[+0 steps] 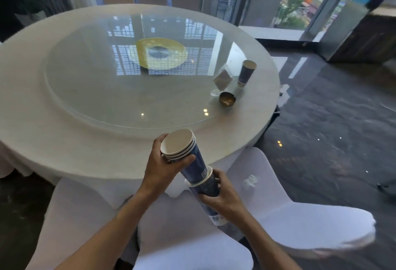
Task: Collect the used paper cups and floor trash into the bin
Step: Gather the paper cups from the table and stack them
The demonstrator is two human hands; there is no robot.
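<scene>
While left hand (162, 162) grips nested cups (182, 147), right hand (222, 199) holds another.

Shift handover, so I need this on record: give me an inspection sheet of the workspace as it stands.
Surface: round table with white cloth and a glass turntable.
Job's things: stack of blue paper cups being nested into a lower cup; one blue cup stands upright at the table's right edge; crumpled white scrap on a chair seat. No bin in view.
Clutter: small gold bowl and a clear holder with a brown card near the lone cup.
Grippers: left hand grips the stack; right hand grips the lower cup.
Cables: nothing seen.
Surroundings: white-covered chairs, dark glossy floor, large windows behind.
</scene>
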